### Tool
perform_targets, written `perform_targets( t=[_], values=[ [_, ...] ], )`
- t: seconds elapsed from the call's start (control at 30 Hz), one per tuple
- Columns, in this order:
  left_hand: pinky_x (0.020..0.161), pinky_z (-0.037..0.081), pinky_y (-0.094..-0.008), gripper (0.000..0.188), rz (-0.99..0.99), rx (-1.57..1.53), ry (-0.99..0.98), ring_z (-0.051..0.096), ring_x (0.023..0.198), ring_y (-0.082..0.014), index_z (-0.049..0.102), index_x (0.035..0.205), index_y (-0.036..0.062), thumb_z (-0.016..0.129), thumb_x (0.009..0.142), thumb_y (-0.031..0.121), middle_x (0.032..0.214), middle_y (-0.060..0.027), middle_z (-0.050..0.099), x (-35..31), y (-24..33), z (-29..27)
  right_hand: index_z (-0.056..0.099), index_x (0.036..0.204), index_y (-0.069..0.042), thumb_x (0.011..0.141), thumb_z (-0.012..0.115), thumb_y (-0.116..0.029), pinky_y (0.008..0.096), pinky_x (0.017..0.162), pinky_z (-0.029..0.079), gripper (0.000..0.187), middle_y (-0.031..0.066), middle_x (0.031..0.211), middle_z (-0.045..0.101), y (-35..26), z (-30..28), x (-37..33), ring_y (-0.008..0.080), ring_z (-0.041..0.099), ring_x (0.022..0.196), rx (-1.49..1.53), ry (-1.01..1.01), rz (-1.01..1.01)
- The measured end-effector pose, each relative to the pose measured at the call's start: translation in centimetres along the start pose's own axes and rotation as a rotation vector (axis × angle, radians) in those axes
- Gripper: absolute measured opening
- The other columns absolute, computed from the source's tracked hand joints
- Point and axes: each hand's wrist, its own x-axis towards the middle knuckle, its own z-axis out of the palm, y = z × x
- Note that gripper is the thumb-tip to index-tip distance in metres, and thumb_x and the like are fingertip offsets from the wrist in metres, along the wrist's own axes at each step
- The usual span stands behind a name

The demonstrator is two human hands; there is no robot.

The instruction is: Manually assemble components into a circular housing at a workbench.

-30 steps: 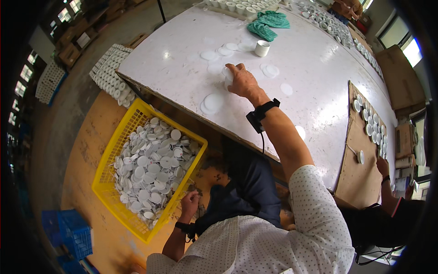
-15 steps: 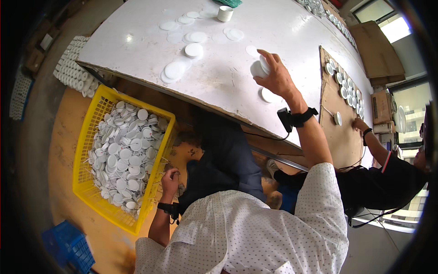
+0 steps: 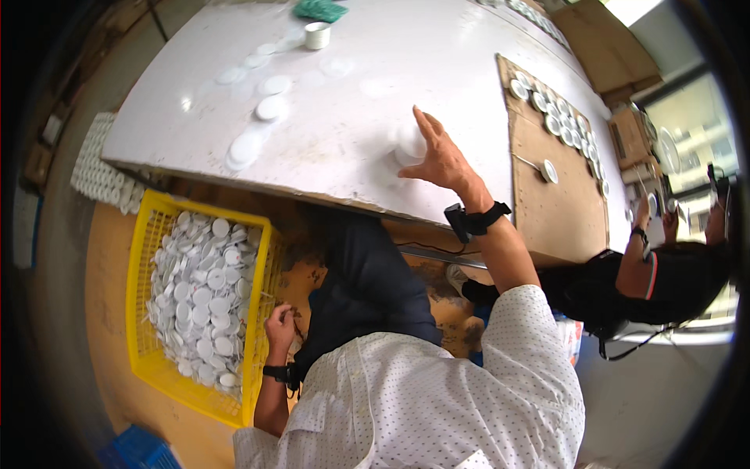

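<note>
Over the white table, my right hand is open, thumb and fingers spread wide. A few blurred white discs lie between its thumb and fingertips; whether they touch is unclear. My left hand hangs low beside the yellow basket, fingers curled together; anything inside them is too small to make out. That basket holds a heap of white round pieces, some with thin stems or wires. More flat white discs lie scattered and overlapping toward the table's left.
A white cup-shaped piece and green plastic stand at the far side. Rows of white round parts sit on a cardboard sheet at right, near a co-worker. A blue crate is at lower left.
My right hand has opened from around the white discs, which now lie on the table. The view has shifted. The co-worker's hand has left the cardboard and both their hands are raised.
</note>
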Motion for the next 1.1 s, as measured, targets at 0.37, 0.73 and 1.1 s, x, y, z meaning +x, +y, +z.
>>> perform_targets(
  t=[0.37,0.73,1.1],
  values=[
    [0.076,0.048,-0.0296,0.016,-0.061,-0.013,-0.091,0.062,0.087,-0.0209,0.059,0.095,-0.0054,0.055,0.082,0.001,0.098,-0.015,0.064,1.0,0.8,-0.1,0.042,0.129,-0.005,0.065,0.072,-0.041,0.0403,0.097,0.036,0.079,0.0219,0.115,0.053,23.2,-8.6,-7.0,0.0348,0.043,0.116,-0.348,0.738,0.932],
    [0.076,0.049,-0.027,0.015,-0.044,-0.064,-0.156,0.063,0.09,-0.0179,0.058,0.097,-0.0047,0.053,0.083,0.0,0.108,-0.0166,0.061,1.8,9.0,1.4,0.036,0.132,0.0,0.062,0.074,-0.038,0.0408,0.093,0.04,0.088,0.026,0.118,0.049,27.9,-8.0,-8.0,0.0381,0.049,0.109,-0.023,0.731,0.874],
    [0.088,0.044,-0.0304,0.067,0.338,-0.388,-0.698,0.046,0.12,-0.0246,0.028,0.134,0.0011,0.062,0.076,-0.006,0.137,-0.0157,0.036,4.2,26.7,8.2,0.032,0.137,-0.007,0.053,0.085,-0.014,0.0381,0.092,0.043,0.1,0.0162,0.119,0.048,0.0,-0.9,-12.7,0.0307,0.049,0.11,0.367,0.095,-0.189]
  ],
)
